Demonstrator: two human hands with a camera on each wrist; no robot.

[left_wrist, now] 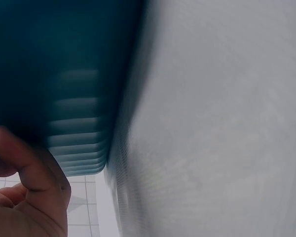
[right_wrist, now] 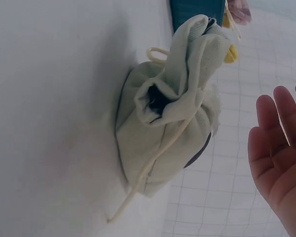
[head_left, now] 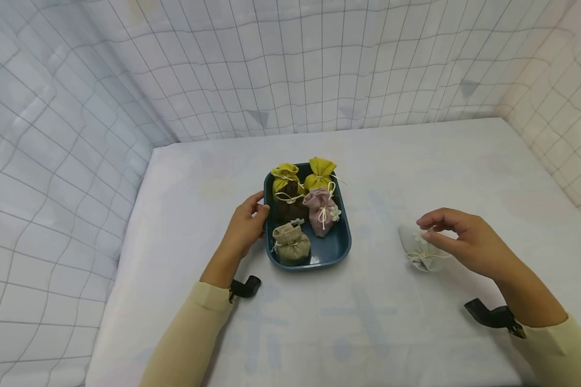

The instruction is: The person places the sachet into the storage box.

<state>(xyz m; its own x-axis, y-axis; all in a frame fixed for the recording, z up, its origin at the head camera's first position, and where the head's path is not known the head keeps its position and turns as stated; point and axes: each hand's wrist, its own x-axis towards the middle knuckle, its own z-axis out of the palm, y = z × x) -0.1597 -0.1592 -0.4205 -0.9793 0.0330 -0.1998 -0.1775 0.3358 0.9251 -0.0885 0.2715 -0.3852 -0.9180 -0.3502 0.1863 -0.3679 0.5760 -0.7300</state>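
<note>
My left hand (head_left: 246, 224) holds the left side of a dark blue tray (head_left: 331, 251), its thumb at the rim. In the left wrist view, bent fingers (left_wrist: 34, 180) lie against the tray's ribbed outer wall (left_wrist: 79, 123). Over on the right, my right hand (head_left: 465, 242) hovers at a pale grey-green drawstring pouch (head_left: 418, 250) on the table. The right wrist view shows this pouch (right_wrist: 160, 128) with its gathered neck and a loose cream cord; the fingers (right_wrist: 274, 123) stand apart from it, holding nothing.
Inside the tray are two yellow pouches (head_left: 319, 174), a dark brown one (head_left: 288, 207), a pink one with a white flower (head_left: 320, 212) and an olive-beige one (head_left: 290, 248). A white cloth covers the table (head_left: 198, 183). White grid-patterned curtains (head_left: 310, 70) surround it.
</note>
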